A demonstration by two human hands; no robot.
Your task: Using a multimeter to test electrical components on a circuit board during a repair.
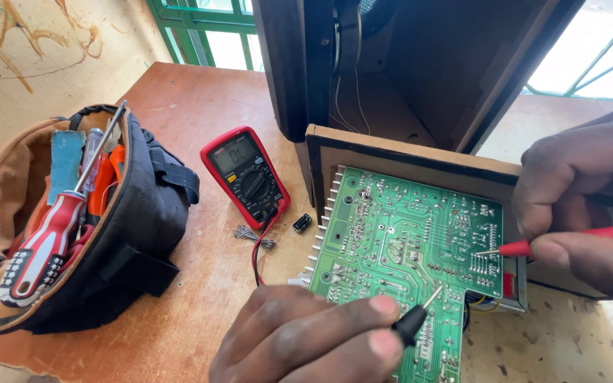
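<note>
We see both hands curled low over the circuit board [406,248] — left hand [306,340] pinching the black probe [413,319], right hand [583,206] the red probe [569,241].

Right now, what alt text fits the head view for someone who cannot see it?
The left hand presses a black probe and the right hand a red probe onto a green circuit board. A red multimeter and a tool bag with a screwdriver sit on the wooden table.
</note>
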